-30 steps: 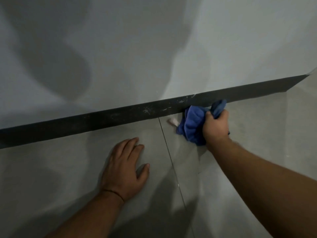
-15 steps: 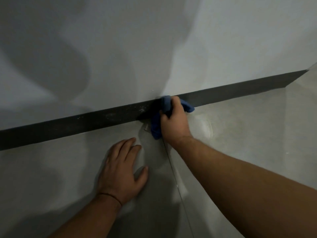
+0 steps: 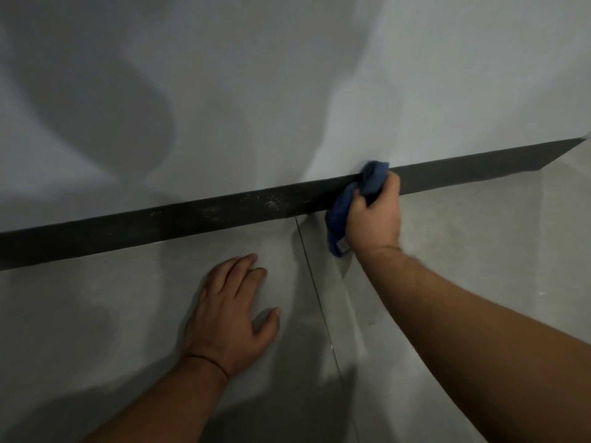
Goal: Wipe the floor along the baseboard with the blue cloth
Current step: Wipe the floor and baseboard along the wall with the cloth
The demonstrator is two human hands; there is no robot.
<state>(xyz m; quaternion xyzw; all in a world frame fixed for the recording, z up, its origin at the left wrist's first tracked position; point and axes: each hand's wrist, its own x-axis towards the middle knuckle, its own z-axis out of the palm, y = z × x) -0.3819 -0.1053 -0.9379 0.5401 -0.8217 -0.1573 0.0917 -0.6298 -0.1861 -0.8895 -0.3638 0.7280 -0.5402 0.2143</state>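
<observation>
Two hands are at work, and only the right hand [image 3: 374, 215] carries anything: its fingers are curled tight around the bunched blue cloth [image 3: 340, 215], holding it as a wad. Part of the cloth pokes out above the knuckles at about twelve o'clock, lying against the dark baseboard [image 3: 192, 215], and the rest hangs out past the thumb side toward eight o'clock, down onto the grey floor [image 3: 479, 251]. So the cloth sits right at the corner where floor meets baseboard, just to the three o'clock side of a thin tile joint [image 3: 315, 282]. It looks soft, light and limp, likely to fold and slip under a loose hold, so gripping it bunched in the palm with a flap left free underneath seems the sensible way to press it into the corner. Out toward seven o'clock, well apart from the cloth, the left hand [image 3: 228, 314] lies flat and spread on the floor, holding nothing, seemingly as a brace. Pale dusty specks mark the baseboard at nine o'clock from the cloth.
</observation>
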